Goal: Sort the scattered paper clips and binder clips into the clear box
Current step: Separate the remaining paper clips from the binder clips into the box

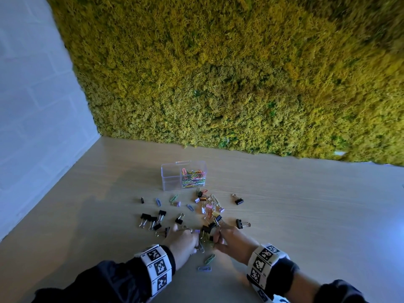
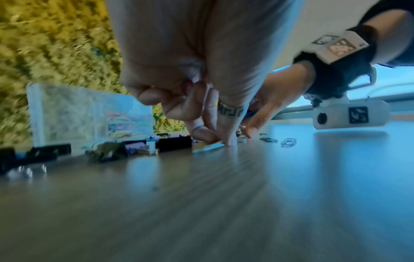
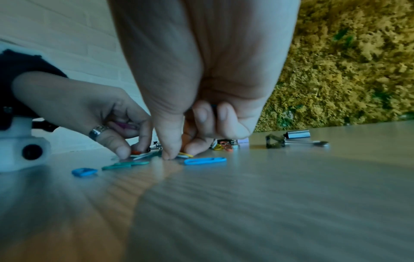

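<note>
The clear box stands on the table; its right compartment holds several coloured paper clips. In front of it lie scattered paper clips and black binder clips. Both hands meet low over the nearest heap. My left hand has curled fingers: a pink clip sits inside them, and the fingertips press on a light blue clip. My right hand is curled too, thumb and fingers pinching at a yellow paper clip on the table.
Blue and green paper clips lie just in front of the hands. A black binder clip sits apart to the right. A moss wall backs the wooden table, and a white brick wall stands on the left.
</note>
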Available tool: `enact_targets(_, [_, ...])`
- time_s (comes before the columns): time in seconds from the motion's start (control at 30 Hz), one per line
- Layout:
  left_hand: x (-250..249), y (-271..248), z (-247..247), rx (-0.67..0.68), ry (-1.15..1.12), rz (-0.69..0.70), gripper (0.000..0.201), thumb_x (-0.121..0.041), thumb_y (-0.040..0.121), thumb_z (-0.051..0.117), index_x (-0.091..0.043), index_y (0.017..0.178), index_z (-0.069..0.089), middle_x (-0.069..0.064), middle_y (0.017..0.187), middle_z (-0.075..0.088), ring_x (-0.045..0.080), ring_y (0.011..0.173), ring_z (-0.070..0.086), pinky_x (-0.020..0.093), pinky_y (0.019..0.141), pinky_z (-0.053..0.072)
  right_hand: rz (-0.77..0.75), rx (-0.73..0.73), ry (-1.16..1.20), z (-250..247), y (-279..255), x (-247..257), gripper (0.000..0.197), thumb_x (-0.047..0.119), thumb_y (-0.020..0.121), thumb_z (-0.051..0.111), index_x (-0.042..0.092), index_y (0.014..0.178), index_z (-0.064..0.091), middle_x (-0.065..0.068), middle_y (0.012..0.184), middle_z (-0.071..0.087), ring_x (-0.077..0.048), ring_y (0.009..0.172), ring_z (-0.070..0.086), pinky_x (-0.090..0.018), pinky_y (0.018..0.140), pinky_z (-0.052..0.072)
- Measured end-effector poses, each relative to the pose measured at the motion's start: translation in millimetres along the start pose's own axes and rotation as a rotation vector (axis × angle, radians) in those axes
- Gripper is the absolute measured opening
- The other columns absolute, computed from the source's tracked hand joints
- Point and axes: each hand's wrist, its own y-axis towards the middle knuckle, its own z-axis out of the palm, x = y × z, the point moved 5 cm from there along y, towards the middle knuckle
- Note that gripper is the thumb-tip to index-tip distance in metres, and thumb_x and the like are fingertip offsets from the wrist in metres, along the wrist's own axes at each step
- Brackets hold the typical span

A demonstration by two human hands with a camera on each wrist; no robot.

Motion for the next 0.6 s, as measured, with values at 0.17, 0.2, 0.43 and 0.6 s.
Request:
enact_targets(0.17, [-9.5,-5.3,-3.7,-0.035,0.191,0.029,0.034,-0.004,0.094,0.037,0.001,0.127,0.045,0.021,0.127,0.053,0.029,0.112,0.054,0.045,0.111,0.012,-0.019,-0.039,-0.278,3.3,5.5,-1.4,0.015,0.022,0.077,0.059,0.014,0.088,0.067,0.0,0.096,0.065,-0.011,0.09,0.062,-0.025,0.076,0.055])
enact_targets(0.2, [-12.1,-6.3,-5.0,0.009,0.231,0.045,0.033,0.001,0.094,0.034,0.004,0.124,0.045,0.022,0.118,0.057,0.03,0.101,0.057,0.048,0.111,0.014,0.003,-0.012,-0.287,5.2,7.8,-2.3,0.018,0.019,0.079,0.055,0.012,0.093,0.065,-0.003,0.099,0.065,-0.015,0.093,0.062,-0.028,0.077,0.055])
enact_targets(0.43, [8.5,0.1,-30.5,-0.078,-0.619,0.015,0.022,-0.008,0.094,0.041,-0.024,0.085,0.051,-0.012,0.075,0.049,0.006,0.073,0.052,0.007,0.064,0.036,0.17,-0.044,0.566,-16.6,5.9,-18.1,0.013,0.024,0.08,0.047,0.027,0.068,0.051,0.009,0.062,0.048,0.0,0.048,0.041,-0.018,0.052,0.038])
enact_targets(0.6, [13.4,3.8,-34.0,0.199,-1.748,-0.23,0.03,-0.008,0.087,0.03,-0.013,0.066,0.05,-0.004,0.053,0.044,0.008,0.042,0.035,0.018,0.039,0.031,0.381,0.056,1.731,-14.2,-7.0,-23.6,0.019,0.017,0.082,0.036,0.016,0.065,0.044,0.001,0.054,0.041,-0.009,0.039,0.026,-0.018,0.037,0.02])
